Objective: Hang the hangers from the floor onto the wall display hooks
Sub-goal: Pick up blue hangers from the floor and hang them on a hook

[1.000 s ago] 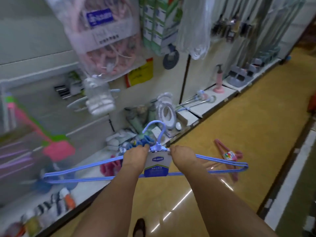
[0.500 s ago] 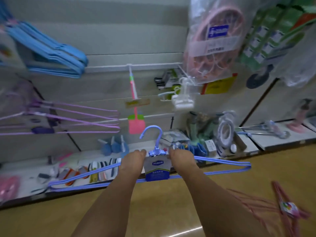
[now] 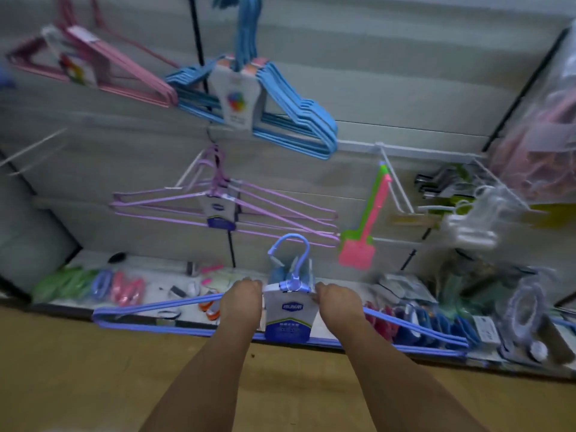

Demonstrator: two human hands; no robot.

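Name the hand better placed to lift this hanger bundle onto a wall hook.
Neither clearly: left hand and right hand grip the blue wire hanger bundle evenly either side of its hook; lift with both.

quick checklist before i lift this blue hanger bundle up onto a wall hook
1. Both hands grip: left hand and right hand hold the blue hanger bundle either side of its label. ok
2. Bundle's hook points up, unobstructed. ok
3. Bundle level: roughly horizontal. ok
4. Free hook on wall: bare white prongs show right of the purple hangers; whether they suit is unclear. cannot tell
5. Hook engaged: bundle sits below the hung hangers, not yet on any prong. not ok
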